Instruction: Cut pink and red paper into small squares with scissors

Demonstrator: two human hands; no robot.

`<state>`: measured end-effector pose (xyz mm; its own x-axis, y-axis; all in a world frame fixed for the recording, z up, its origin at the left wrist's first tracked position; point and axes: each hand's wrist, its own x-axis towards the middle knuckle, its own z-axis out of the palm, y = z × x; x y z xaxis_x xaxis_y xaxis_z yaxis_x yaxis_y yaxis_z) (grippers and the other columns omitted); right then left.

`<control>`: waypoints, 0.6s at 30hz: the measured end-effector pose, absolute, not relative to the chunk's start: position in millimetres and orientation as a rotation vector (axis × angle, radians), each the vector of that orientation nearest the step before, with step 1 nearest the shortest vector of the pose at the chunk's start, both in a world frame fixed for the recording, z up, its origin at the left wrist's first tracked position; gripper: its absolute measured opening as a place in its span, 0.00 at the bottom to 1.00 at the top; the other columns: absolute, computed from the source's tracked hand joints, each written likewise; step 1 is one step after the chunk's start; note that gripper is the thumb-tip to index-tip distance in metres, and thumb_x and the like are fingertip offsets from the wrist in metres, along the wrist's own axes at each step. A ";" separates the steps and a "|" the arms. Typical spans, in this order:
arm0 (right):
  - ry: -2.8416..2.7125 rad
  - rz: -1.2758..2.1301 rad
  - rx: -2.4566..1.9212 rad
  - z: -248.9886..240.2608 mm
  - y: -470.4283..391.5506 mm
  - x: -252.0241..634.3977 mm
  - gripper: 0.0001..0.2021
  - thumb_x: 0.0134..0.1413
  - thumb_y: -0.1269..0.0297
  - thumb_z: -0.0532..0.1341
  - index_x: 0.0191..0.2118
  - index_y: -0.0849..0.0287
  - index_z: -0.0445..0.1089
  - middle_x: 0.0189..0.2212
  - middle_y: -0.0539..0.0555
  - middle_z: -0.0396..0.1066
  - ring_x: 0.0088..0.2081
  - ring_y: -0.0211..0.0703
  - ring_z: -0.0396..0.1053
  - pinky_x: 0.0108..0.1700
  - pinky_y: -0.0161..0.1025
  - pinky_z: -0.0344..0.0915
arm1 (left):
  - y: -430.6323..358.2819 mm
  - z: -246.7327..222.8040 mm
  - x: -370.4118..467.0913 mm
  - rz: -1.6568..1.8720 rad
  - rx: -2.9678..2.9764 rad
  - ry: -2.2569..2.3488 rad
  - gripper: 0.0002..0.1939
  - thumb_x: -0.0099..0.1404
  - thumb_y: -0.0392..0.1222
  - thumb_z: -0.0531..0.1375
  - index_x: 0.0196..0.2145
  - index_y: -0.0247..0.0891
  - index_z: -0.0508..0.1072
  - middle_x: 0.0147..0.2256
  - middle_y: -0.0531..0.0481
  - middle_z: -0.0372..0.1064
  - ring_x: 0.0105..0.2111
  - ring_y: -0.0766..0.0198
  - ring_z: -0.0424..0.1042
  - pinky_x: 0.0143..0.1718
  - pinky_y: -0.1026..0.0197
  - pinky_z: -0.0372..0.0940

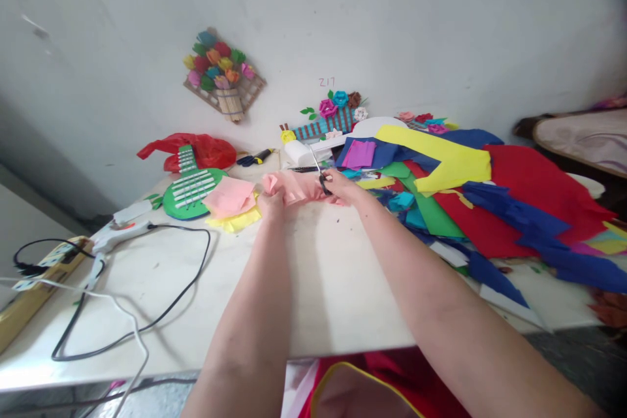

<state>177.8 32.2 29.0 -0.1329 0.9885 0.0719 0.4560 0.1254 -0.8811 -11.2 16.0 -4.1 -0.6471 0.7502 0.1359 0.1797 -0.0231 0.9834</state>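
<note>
The left hand [271, 204] had its fingers closed on the left end of a crumpled strip of salmon-pink paper [300, 191], which lay across the far part of the off-white table [235, 294]. The right hand [341, 184] was at the strip's other end, its grip wrapped around the dark handles of a pair of metal-bladed scissors [324, 183] — the blades pointed up and away toward the wall. How wide the blades stood could not be told.

Just left of the left hand, a flat pale-pink paper sheet [230, 194] overlapped a bright yellow paper piece [236, 221] and the edge of a green guitar-shaped cutout with white strips [182, 207]. Right of the right hand spread a heap of coloured paper — a large red sheet [533, 189] among it.
</note>
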 end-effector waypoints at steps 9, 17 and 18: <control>-1.657 0.441 -1.540 24.2 38.6 177.7 0.15 0.55 0.65 0.58 0.49 0.57 0.66 0.38 0.55 0.75 0.39 0.46 0.72 0.39 0.39 0.68 | 13.6 -3.2 -7.8 1.735 1.060 1.738 0.06 0.51 0.39 0.61 0.22 0.35 0.67 0.18 0.55 0.59 0.18 0.70 0.58 0.19 0.67 0.53; -1.706 0.645 -1.375 32.7 37.3 153.1 0.10 0.50 0.58 0.63 0.37 0.57 0.71 0.26 0.52 0.73 0.28 0.42 0.71 0.32 0.36 0.66 | 12.1 -1.0 -4.8 1.755 1.057 1.743 0.05 0.51 0.38 0.62 0.24 0.35 0.68 0.19 0.53 0.61 0.20 0.69 0.59 0.18 0.68 0.52; -1.745 0.754 -1.333 31.9 36.7 148.9 0.10 0.50 0.56 0.63 0.36 0.57 0.71 0.23 0.51 0.71 0.25 0.41 0.70 0.29 0.35 0.66 | 11.7 -0.6 -4.2 1.750 1.058 1.748 0.06 0.51 0.38 0.62 0.23 0.35 0.68 0.19 0.53 0.61 0.20 0.69 0.59 0.18 0.68 0.53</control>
<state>148.9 36.7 31.9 -0.1276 0.9634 0.2357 0.4886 0.2678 -0.8304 -4.2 11.7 -0.6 -0.6062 0.7692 0.2023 0.2018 -0.0973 0.9746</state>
